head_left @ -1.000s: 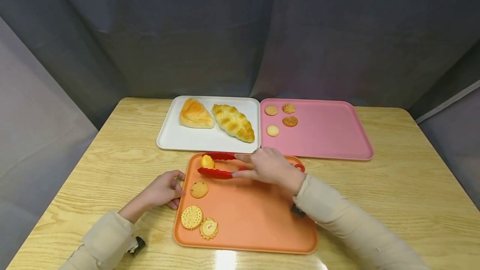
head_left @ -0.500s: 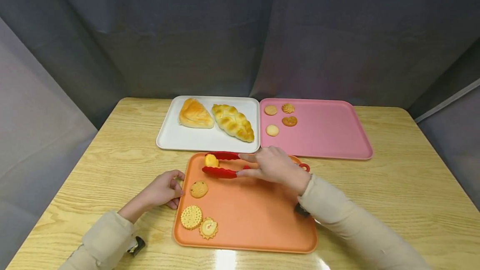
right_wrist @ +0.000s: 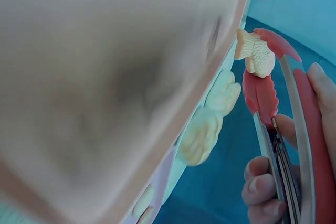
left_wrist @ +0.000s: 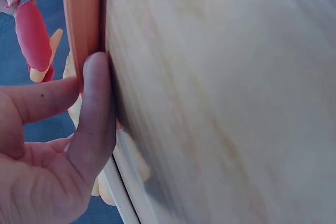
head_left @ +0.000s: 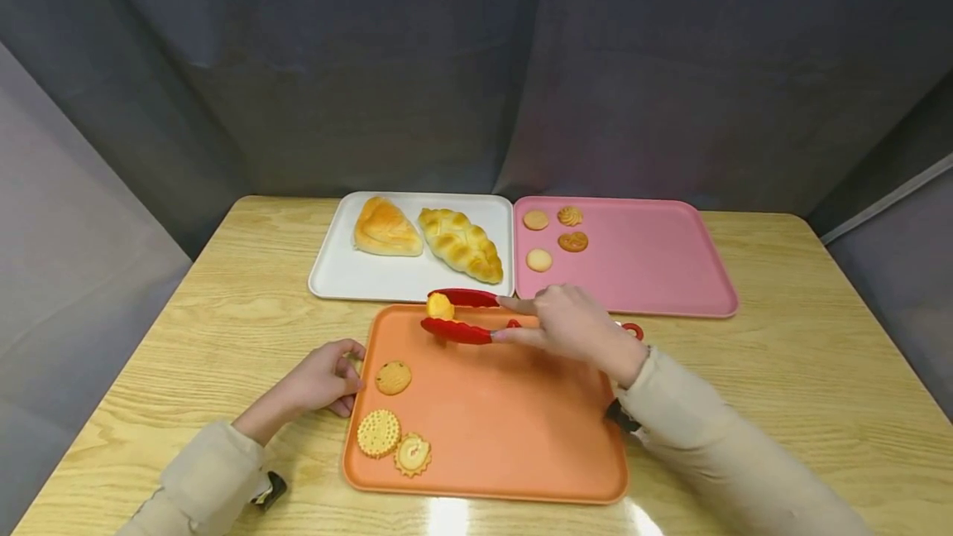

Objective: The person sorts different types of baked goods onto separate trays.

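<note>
My left hand [head_left: 323, 375] pinches the left rim of the orange tray [head_left: 506, 437] between thumb and finger; in the left wrist view the fingertips [left_wrist: 97, 72] press on that rim. My right hand [head_left: 573, 321] grips red-tipped tongs [head_left: 457, 331] across the tray's far edge. Held between the tong heads is a small yellow fish-shaped cookie [right_wrist: 258, 56], its tail and scales plain in the right wrist view. Down the tray's left side lie a speckled cookie [head_left: 393, 377], a dotted round biscuit [head_left: 379, 433] and a scalloped cookie [head_left: 413, 454].
Behind the orange tray stands a white tray [head_left: 338, 271] with a folded bread [head_left: 387, 227] and a braided loaf [head_left: 462, 243]. A pink tray [head_left: 648, 263] adjoins it on the right, with several small cookies at its left end. Dark cloth hangs behind the table.
The tongs and fish-shaped cookie have moved right and slightly toward the far trays with my right hand. My left hand stays at the tray's rim.
</note>
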Demonstrator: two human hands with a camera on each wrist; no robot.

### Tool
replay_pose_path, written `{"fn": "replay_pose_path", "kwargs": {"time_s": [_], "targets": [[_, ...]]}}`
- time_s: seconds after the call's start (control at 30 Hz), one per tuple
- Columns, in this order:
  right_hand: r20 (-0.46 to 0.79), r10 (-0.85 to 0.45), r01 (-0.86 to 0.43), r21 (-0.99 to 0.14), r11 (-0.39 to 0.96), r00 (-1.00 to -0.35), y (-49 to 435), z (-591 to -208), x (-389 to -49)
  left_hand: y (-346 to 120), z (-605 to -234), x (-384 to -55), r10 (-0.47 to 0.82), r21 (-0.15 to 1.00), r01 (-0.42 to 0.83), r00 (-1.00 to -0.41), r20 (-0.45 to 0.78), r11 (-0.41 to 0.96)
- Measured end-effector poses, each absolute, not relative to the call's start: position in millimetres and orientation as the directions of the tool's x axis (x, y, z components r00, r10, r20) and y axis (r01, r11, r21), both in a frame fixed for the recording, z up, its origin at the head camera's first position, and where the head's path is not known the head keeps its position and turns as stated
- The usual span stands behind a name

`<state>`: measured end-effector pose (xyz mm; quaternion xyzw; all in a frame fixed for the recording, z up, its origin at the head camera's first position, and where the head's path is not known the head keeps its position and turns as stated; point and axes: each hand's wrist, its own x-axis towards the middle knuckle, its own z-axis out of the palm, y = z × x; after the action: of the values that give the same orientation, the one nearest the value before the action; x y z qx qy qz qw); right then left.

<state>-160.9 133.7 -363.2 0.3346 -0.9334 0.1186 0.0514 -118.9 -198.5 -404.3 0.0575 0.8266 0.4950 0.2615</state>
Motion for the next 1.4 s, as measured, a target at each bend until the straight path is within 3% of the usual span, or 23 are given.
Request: {"fn": "replay_pose_path", "kwargs": {"time_s": [0.4,0.63,1.4], "targets": [[0.129,-0.523,-0.538,-0.201,0.818,-0.843,165,-360,-162,-199,-404,-119,0.362,0.850,-0.156,-0.855,-0.371,0.503],[0.077,-0.448,-0.452,-0.267,0.851,-0.891,184,-357,-162,-199,-405,-120,0.368,0.850,-0.145,-0.855,-0.365,0.506],[0.211,-0.360,-0.404,-0.234,0.884,-0.909,254,-359,-167,-200,-405,-120,0.373,0.847,-0.146,-0.850,-0.372,0.512]]}}
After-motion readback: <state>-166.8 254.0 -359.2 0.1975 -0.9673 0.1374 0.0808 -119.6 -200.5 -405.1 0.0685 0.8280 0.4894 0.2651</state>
